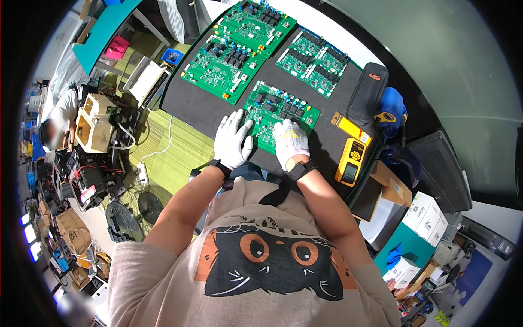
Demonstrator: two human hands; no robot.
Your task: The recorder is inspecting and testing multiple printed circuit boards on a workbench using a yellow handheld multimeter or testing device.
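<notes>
Left hand [231, 144]: white-gloved, back upward, fingers extended, was at the bench's [185, 109] near edge. Right hand [292, 143]: likewise gloved, fingers bent. Forearms [188, 199] reached forward.

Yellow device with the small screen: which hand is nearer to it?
Right. The right hand is at the circuit board's lower right part, left of the yellow device and apart from it; the left hand is at the board's left edge, farther off.

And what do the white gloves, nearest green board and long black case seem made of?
White gloves: probably knitted fabric, matte, softly creased. Nearest green board: likely rigid laminate, glossy coating, judging by its flat face and straight edges. Black case: dull, perhaps fabric over a stiff shell, given its rounded form; plastic is possible.
</notes>
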